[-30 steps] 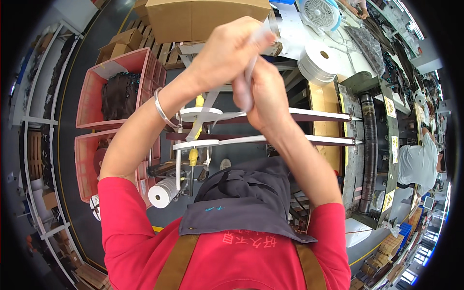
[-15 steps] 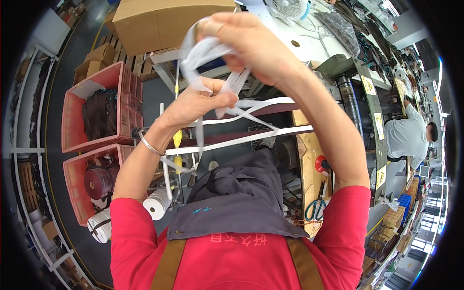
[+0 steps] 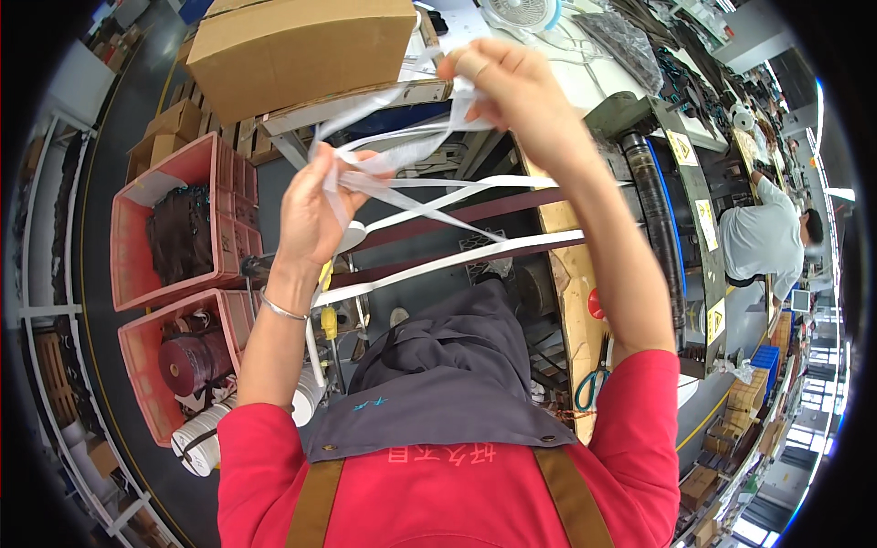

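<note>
The person stands with both arms raised, working a tangle of white strapping tape [image 3: 411, 183] held up between the two hands. The left hand [image 3: 315, 215] is closed around a bunch of the tape, its fingers curled over several loops, with a thin metal bracelet [image 3: 279, 309] on the wrist. The right hand [image 3: 498, 78] is higher and farther, pinching the tape's upper end between thumb and fingers. From the bunch, long strands run off to the right and down, crossing in front of the dark apron [image 3: 438, 384] worn over a red shirt.

Beyond the hands, a large cardboard box [image 3: 301, 50] sits on the far part of the surface [image 3: 585, 82], and a small white fan [image 3: 521, 14] stands to its right. On the left, two red plastic crates [image 3: 128, 265] hold dark material and a dark red roll. White tape rolls [image 3: 206, 438] lie near the lower crate. A pair of green-handled scissors [image 3: 594, 379] rests on the wooden bench edge at the right. Farther right, another person in a white shirt [image 3: 763, 242] bends over a machine.
</note>
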Available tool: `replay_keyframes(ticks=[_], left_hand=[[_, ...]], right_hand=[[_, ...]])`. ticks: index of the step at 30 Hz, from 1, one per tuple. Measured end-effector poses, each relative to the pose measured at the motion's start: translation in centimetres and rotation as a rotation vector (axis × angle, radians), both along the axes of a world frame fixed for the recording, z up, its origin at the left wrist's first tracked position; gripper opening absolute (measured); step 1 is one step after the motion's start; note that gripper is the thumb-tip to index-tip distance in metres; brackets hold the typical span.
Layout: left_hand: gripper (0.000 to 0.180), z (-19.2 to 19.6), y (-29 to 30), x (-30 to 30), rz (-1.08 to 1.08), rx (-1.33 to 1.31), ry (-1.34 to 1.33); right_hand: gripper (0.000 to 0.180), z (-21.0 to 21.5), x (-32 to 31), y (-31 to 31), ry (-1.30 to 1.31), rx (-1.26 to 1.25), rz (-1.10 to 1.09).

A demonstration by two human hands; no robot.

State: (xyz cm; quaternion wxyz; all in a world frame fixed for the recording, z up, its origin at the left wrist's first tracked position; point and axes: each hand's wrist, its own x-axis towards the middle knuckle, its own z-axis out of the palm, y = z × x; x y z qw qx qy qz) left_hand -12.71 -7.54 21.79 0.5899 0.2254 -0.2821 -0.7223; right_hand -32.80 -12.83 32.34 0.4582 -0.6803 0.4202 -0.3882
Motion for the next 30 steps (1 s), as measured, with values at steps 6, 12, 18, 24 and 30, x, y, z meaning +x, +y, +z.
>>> replay_keyframes(ticks=[6,12,18,24,30], left_hand=[[0.026,0.7,-0.7,1.8,-0.001,0.032,0.289],[0.027,4.1,1.2,1.8,-0.037,0.136,0.315],[0.034,3.5,3.3,7.7,-0.185,-0.001,0.237],[0.009,3.8,5.8,8.0,0.653,0.285,-0.100],[0.020,0.5,7.8,11.0,0.379,0.181,-0.195]], right_hand=[[0.021,-7.4,0.1,3.6,-0.043,-0.201,-0.086],[0.087,-13.9,5.6,8.4,0.247,-0.459,-0.011],[0.030,-17.9,6.7,10.5,0.277,-0.583,-0.103],[0.030,-19.4,4.6,11.4,0.326,-0.525,-0.033],[0.026,-18.2,3.7,9.6,0.334,-0.521,0.021]])
